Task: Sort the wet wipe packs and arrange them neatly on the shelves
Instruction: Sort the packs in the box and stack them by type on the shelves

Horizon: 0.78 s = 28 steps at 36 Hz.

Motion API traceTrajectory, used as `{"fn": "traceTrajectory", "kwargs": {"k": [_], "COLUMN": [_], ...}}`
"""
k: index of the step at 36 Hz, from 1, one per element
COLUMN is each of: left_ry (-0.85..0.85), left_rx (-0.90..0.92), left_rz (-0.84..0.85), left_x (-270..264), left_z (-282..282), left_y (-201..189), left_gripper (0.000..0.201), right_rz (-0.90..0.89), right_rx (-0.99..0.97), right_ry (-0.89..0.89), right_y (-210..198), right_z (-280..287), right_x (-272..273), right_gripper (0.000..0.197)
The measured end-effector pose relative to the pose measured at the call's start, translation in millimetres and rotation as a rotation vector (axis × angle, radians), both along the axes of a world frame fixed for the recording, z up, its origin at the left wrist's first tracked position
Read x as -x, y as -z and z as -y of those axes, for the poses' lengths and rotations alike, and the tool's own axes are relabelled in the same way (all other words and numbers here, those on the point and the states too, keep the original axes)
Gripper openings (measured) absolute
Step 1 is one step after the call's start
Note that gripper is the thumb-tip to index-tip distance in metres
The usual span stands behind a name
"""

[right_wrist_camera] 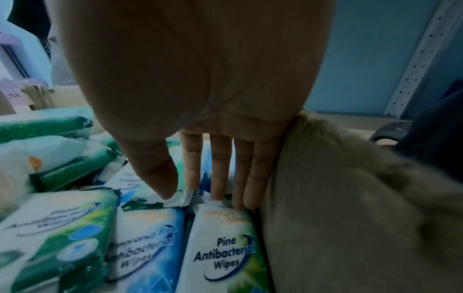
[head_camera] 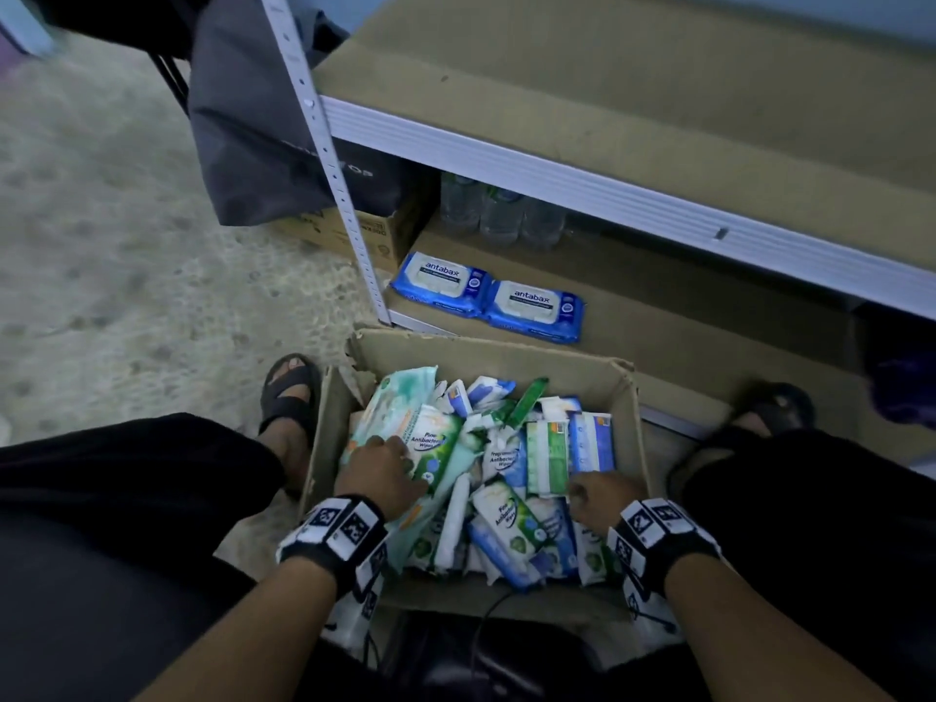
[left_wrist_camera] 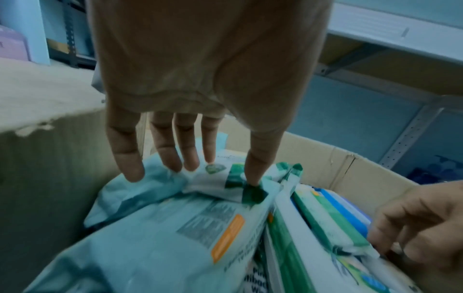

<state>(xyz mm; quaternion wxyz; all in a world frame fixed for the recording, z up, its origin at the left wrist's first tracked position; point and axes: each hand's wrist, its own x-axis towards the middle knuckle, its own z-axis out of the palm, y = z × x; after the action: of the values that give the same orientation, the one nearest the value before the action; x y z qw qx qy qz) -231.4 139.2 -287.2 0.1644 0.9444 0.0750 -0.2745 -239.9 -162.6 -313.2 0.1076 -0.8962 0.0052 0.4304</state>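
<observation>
Cardboard box [head_camera: 625, 397] on the floor between my feet, heaped with wet wipe packs [head_camera: 506, 463]; the lower layers are buried, and the near edge is cut off behind my wrists; many labels blur. My left hand [head_camera: 377, 473]: grip spread, fingertips [left_wrist_camera: 132, 168] resting on a pale teal pack [left_wrist_camera: 160, 224]. My right hand [head_camera: 597, 494]: fingers [right_wrist_camera: 220, 170] straight, pushed down between packs beside the box wall; tips hidden. Two blue packs [head_camera: 486, 296] lie side by side on the bottom shelf [head_camera: 709, 347]; water bottles [head_camera: 499, 212] behind sit in shadow. Speckled floor [head_camera: 101, 220]; blue wall behind the shelves.
</observation>
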Motion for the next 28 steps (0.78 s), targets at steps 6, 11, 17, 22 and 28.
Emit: {"fn": "traceTrajectory", "kwargs": {"k": [6, 11, 17, 22, 28], "left_ry": [-0.03, 0.066, 0.145, 0.162, 0.083], "left_rx": [-0.057, -0.06, -0.039, -0.03, 0.033], "left_rz": [-0.004, -0.063, -0.072, -0.073, 0.039], "left_x": [3.0, 4.2, 5.5, 2.8, -2.8], "left_z": [-0.6, 1.1, -3.1, -5.5, -17.7], "left_y": [12.0, 13.0, 12.9, 11.7, 9.0], "left_gripper": [0.076, 0.086, 0.092, 0.086, 0.055], "right_rz": [0.105, 0.028, 0.031, 0.124, 0.248], "right_rx": [-0.024, -0.055, -0.05, -0.182, -0.384], "right_ry": [0.108, 0.144, 0.101, 0.106, 0.138], "right_y": [5.9, 18.2, 12.6, 4.1, -7.5], "right_z": [-1.4, -11.2, -25.6, -47.2, -91.5], "right_x": [-3.8, -4.8, -8.8, -16.3, -25.2], "right_gripper": [0.016, 0.042, 0.032, 0.025, 0.039]}}
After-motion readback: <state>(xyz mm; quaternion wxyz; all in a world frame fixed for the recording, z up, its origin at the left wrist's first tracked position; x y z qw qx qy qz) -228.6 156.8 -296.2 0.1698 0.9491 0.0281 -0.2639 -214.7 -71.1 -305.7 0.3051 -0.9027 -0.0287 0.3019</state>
